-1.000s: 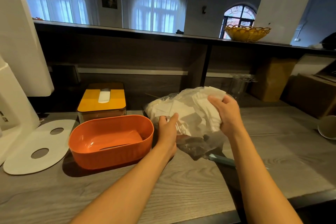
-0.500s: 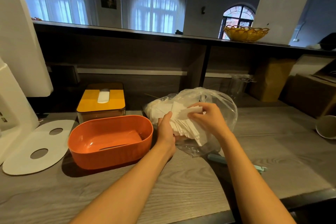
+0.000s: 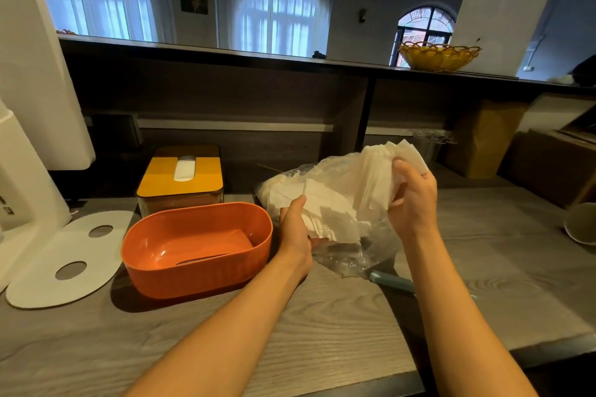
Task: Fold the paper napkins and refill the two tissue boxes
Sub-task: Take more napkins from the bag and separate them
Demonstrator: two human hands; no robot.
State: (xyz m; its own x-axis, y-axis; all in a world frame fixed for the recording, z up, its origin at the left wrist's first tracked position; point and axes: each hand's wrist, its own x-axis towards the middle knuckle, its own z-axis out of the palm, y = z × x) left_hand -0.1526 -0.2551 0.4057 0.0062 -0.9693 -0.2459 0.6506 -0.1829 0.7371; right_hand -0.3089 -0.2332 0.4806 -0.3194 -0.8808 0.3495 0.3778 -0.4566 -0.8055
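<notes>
Gripping the white napkins [image 3: 335,203] from both sides, the person is working at a grey wooden counter [image 3: 322,325]. The left hand [image 3: 295,229] is curling round the lower left of the stack, thumb on top and fingers underneath. The right hand [image 3: 411,200] is pinching the upper right corner of the sheets, fingers curled over the edge, and is holding that end higher than the left. A clear plastic bag [image 3: 351,258] is hanging around and below the napkins, its loose bottom touching the counter.

At 9 o'clock from the napkins, just beside the left hand, an orange box [image 3: 196,248] is standing open side up, with a slot showing in its floor. At 10 o'clock from it, touching or nearly touching its far wall, a yellow box [image 3: 180,180] is sitting closed, a white tissue showing in its lid slot. At 9 o'clock from the orange box, a flat white lid [image 3: 64,258] with two holes is lying on the counter.

At 5 o'clock from the bag, a pale blue handle [image 3: 392,280] is sticking out from under the plastic; what it belongs to I cannot tell. On the shelf at 1 o'clock, a yellow basket [image 3: 438,56] is standing. A pale cup [image 3: 580,226] is lying at 3 o'clock, at the frame edge.
</notes>
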